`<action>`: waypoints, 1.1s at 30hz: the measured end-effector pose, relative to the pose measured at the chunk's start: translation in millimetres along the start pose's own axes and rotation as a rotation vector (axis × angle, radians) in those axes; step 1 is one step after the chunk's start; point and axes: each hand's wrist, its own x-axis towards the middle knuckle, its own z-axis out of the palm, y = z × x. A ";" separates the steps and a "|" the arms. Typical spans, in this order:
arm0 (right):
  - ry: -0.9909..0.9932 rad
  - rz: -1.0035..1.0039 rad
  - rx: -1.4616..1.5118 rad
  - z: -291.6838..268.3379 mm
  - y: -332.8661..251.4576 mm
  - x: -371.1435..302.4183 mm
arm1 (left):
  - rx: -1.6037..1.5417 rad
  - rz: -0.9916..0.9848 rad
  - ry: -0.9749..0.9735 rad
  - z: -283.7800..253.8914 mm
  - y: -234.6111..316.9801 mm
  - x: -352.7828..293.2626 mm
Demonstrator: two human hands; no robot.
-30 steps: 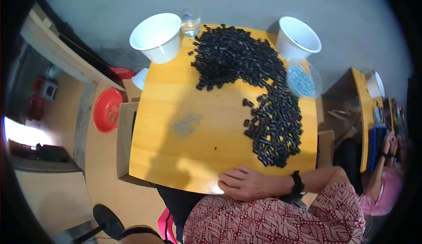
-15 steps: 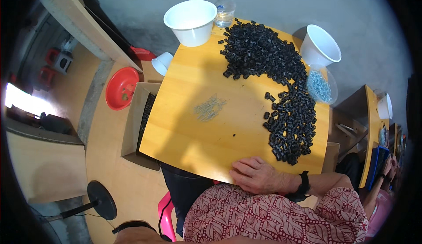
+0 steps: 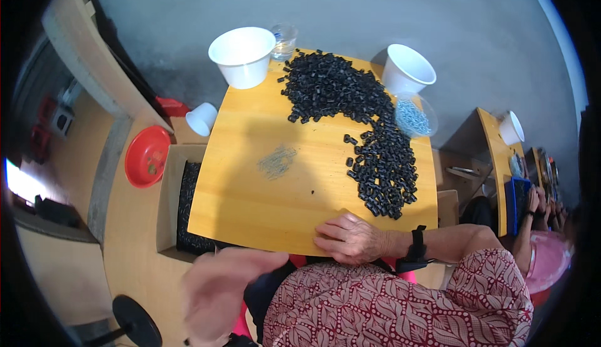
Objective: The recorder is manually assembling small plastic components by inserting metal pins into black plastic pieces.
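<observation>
My right hand [image 3: 350, 239] rests on the near edge of the wooden table [image 3: 263, 212], its fingers curled in; anything under them is hidden. My left hand [image 3: 228, 287], smeared by motion, is raised at the table's near left corner, close to the camera. I cannot make out anything in it. Beyond the right hand, small black plastic pieces [image 3: 385, 172] spread in a curve up to a thick heap [image 3: 332, 87] at the far side. A small patch of thin silvery metal pins [image 3: 277, 161] lies left of the middle.
At the far left corner stand a white tub [image 3: 243, 75] and a clear cup [image 3: 285, 41]. A second white tub [image 3: 408, 71] and a clear bowl of metal pins [image 3: 413, 118] flank the right edge. Left, below the table, are a cardboard box [image 3: 168, 206] and red basin [image 3: 141, 170]. People work rightward.
My left hand has come up from the lower edge to the table's near left corner. The right hand keeps its place at the table edge. The whole view has shifted.
</observation>
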 end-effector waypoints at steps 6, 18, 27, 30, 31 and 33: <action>-0.015 0.030 -0.064 3.6 3.3 5.1 | 1.052 0.029 0.021 -65.3 -89.1 9.4; -0.065 0.097 -0.041 -1.1 0.0 5.0 | 1.151 0.058 -0.119 -77.0 -121.0 24.9; 0.125 0.047 -0.024 12.6 2.6 -0.9 | 1.261 0.024 -0.070 -84.1 -135.5 16.9; 0.116 0.045 0.001 13.5 4.4 -3.1 | 1.284 0.016 -0.080 -85.7 -137.0 18.5; 0.121 0.041 0.013 13.4 5.4 -4.0 | 1.263 -0.022 -0.055 -84.6 -136.8 19.1; 0.139 0.033 0.034 15.6 4.9 -5.5 | 1.257 -0.064 -0.029 -82.6 -137.4 17.9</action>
